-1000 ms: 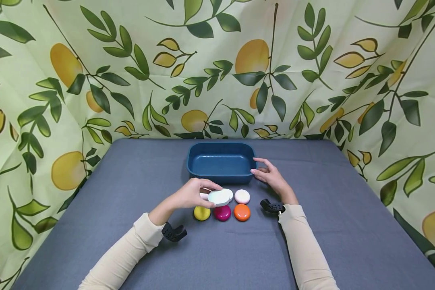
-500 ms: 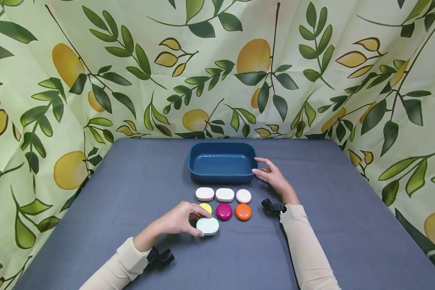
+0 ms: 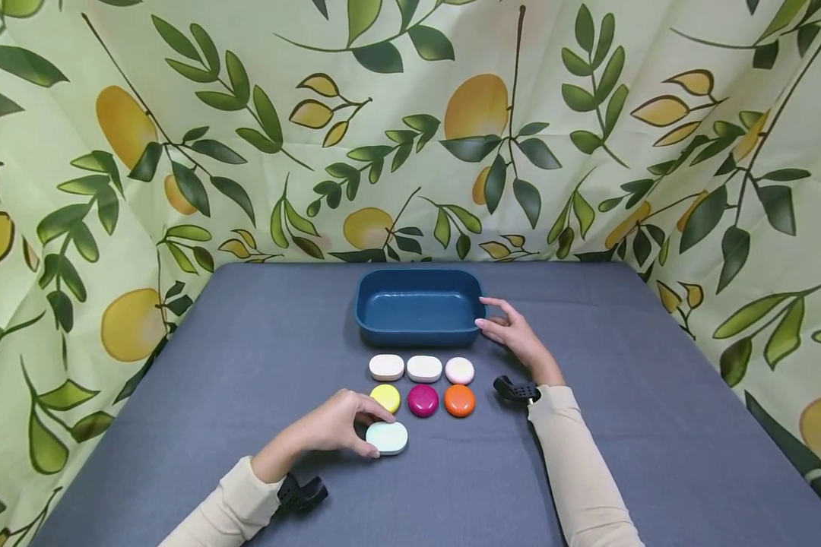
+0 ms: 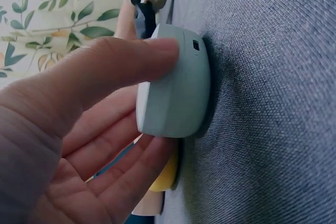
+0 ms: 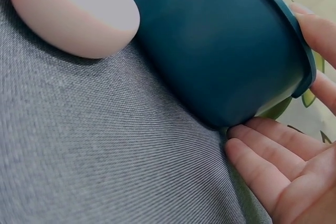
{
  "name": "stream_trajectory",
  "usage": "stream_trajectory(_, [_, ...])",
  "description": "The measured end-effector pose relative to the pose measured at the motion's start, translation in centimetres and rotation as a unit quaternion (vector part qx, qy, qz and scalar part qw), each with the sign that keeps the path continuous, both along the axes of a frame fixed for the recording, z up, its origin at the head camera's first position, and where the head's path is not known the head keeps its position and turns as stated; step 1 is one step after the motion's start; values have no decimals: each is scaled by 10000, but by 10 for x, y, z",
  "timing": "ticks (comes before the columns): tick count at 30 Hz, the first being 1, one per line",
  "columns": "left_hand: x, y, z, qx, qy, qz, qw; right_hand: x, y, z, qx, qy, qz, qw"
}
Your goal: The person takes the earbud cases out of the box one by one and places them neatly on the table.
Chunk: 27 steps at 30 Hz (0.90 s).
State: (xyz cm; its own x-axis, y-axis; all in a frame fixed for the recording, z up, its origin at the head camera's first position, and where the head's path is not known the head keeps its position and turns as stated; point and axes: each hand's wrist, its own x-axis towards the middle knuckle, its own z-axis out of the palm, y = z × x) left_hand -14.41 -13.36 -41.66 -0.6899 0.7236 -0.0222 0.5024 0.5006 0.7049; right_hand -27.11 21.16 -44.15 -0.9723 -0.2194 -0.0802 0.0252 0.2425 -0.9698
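Observation:
My left hand holds a pale mint earbud case between thumb and fingers. The case sits on the grey cloth in front of the other pieces. In the left wrist view a small dark port shows on the side of the mint case, and my thumb presses near it. At the back, my right hand touches the right end of a dark blue rectangular bin. In the right wrist view the fingers lie straight against the foot of the bin's wall, with others at its rim.
Two rows of small rounded pieces lie before the bin: two white ovals and a pale pink round one behind, then yellow, magenta and orange round ones. A leaf-print curtain hangs behind the table.
My left hand has carried the mint case from above the white pieces toward the front and down onto the cloth, left of the rows. The right hand stays at the bin.

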Motion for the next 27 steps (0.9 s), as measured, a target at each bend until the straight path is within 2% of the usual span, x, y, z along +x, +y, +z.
stream_trajectory(6, [4,3,4,-242,432,-12,9988,1,2,-1,-41,-83,-31,10000])
stream_trajectory(13, [3,-1,6,-166,352,89,9992,0,0,-2,-129,-116,-4,9998])
stream_trajectory(16, [-3,-6,14,27,385,234,9990,1,2,1,23,-100,50,9999])
stream_trajectory(19, [-19,-14,29,263,836,657,9940,2,5,11,426,347,-69,9985])
stream_trajectory(21, [-36,-20,42,308,1324,1161,9839,0,8,22,834,844,-409,9921])
stream_trajectory(23, [-59,-25,53,167,1892,1805,9651,-3,9,36,1381,1388,-864,9768])
stream_trajectory(25, [-81,-28,64,-177,2284,2487,9411,-6,9,51,2088,1735,-1275,9540])
stream_trajectory(27, [-102,-29,71,-678,2438,3064,9177,-11,9,65,2888,1955,-1479,9255])
